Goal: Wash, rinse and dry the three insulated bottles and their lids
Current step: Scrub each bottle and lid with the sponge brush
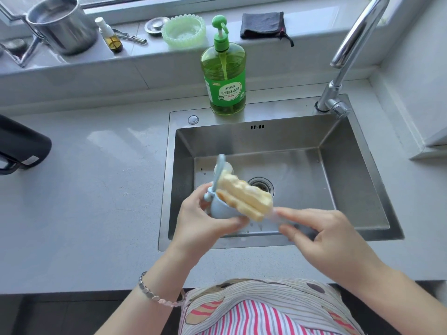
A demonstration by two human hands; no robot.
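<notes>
Over the front left of the steel sink (350, 180), my left hand (200, 221) grips a pale blue bottle lid (221, 210) with a loop strap standing up from it. A yellow sponge brush (244, 198) is pushed into the lid's open side. Its clear handle runs to the right into my right hand (324, 238), which is closed around it. A black insulated bottle (21, 143) lies on its side at the counter's left edge, partly out of frame. No other bottles or lids show.
A green dish-soap pump bottle (226, 76) stands behind the sink, with the tap (348, 52) at the back right. On the window ledge sit a steel pot (60, 22), a small spray bottle (110, 35), a green glass dish (183, 30) and a dark cloth (263, 25).
</notes>
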